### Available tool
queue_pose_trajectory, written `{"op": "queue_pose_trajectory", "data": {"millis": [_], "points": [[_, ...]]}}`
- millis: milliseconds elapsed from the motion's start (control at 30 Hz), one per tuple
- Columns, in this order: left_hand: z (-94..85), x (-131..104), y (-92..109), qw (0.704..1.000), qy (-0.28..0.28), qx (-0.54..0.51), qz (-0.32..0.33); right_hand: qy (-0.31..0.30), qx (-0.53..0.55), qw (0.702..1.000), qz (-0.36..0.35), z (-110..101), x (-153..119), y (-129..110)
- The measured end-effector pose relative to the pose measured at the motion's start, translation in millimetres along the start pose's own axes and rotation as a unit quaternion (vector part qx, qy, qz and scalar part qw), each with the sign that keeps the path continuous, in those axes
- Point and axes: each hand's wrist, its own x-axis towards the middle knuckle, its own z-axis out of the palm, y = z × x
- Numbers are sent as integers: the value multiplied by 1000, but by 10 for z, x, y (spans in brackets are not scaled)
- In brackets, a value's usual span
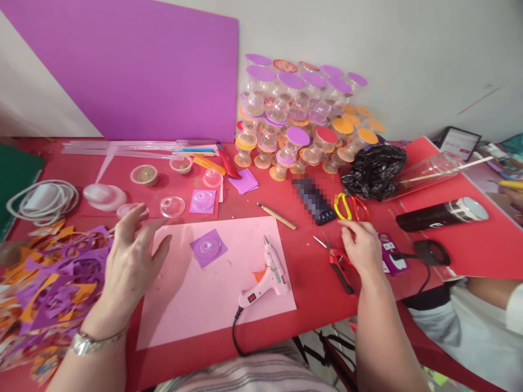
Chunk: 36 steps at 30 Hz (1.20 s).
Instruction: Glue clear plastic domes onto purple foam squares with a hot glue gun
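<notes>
My left hand is open above the left edge of a pink sheet, its fingers apart near clear plastic domes. My right hand is open, nothing visible in it, with its fingertips just below scissors with yellow and red handles. Beside it lie red-and-black-handled snips, partly hidden by the hand. On the pink sheet rests a purple paper square with a clear dome on it. A pink glue gun lies to the right, its cord running off the front edge.
Stacked clear plastic cups with purple, orange and red discs stand at the back. Paper scraps are heaped at left. A wooden-handled tool, phone, black bag and dark bottle lie rightward. Another person sits at right.
</notes>
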Motion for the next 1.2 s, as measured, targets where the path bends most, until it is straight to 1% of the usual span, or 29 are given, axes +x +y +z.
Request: {"op": "queue_pose_trajectory", "data": {"millis": [133,767,1200], "points": [[9,-8,-14,1000,1,1,1,-12,-19,1000,-10,56,17,-2],[5,5,-41,1000,-1,9,14,-17,-52,998,-21,139,48,5],[-14,-2,-35,1000,-22,-6,-21,-24,-51,998,-23,101,49,-1]]}}
